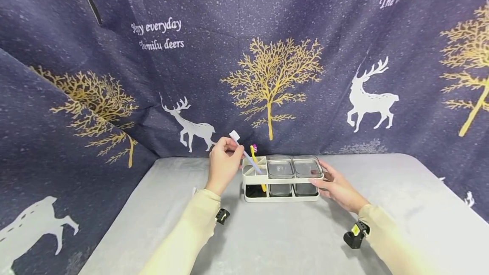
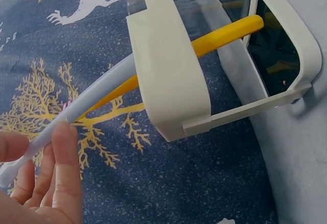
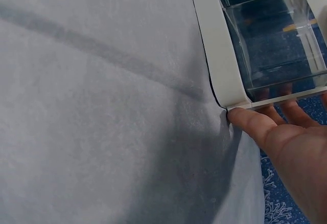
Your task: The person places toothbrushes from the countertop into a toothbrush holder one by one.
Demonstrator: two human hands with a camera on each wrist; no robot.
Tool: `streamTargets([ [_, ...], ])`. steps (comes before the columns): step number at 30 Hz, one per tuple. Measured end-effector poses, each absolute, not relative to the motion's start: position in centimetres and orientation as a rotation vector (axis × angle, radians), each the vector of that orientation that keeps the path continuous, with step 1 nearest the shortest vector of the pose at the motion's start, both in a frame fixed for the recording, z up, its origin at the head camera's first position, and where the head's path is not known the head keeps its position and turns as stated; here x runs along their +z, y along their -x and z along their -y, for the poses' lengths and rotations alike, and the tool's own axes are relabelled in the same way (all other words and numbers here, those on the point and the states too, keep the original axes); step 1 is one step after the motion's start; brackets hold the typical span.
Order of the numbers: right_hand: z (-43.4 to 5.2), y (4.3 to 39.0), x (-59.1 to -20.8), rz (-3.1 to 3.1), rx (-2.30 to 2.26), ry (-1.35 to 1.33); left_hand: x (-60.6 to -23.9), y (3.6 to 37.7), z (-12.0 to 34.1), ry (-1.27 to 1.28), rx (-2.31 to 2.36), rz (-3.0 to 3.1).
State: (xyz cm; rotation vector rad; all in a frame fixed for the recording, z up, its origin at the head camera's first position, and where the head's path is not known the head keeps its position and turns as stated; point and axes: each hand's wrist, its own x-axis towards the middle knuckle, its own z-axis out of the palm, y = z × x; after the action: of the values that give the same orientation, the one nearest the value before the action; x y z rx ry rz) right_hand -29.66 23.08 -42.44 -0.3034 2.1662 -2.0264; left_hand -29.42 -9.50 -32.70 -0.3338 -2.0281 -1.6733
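A cream toothbrush holder (image 1: pixel 280 180) with two tiers stands on the table. Two clear cups (image 1: pixel 307 167) sit in its middle and right places. A yellow toothbrush (image 1: pixel 254 152) with purple and white bristles leans in the divided left section, its handle end showing below the upper tier. My left hand (image 1: pixel 224 162) pinches a pale blue toothbrush (image 2: pixel 99 83) with a white head. That brush slants down, its handle end at the left section's opening. At the holder's right end, my right hand (image 1: pixel 340 188) grips the frame, thumb in front and fingers behind.
The grey table (image 1: pixel 282 237) spreads around the holder. Behind it hangs a dark blue cloth (image 1: pixel 336 24) printed with deer and trees, also covering the left side. A black wrist camera (image 1: pixel 356 235) is strapped to the right wrist.
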Motion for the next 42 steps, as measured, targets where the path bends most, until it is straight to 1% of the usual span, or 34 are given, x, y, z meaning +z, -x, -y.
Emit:
streamTargets([
  [28,-23.2,30.0,-42.9,-2.191,-2.002,0.291,-34.3,30.0,8.7,0.338,-1.558,2.109],
  [37,-23.3,30.0,-42.7,-2.170,-2.011,0.266,-34.8,30.5,8.4,0.348,-1.391,2.139],
  [42,-23.2,29.8,-42.6,-2.159,-2.016,0.280,-35.2,30.4,8.3,0.347,-1.382,2.153],
])
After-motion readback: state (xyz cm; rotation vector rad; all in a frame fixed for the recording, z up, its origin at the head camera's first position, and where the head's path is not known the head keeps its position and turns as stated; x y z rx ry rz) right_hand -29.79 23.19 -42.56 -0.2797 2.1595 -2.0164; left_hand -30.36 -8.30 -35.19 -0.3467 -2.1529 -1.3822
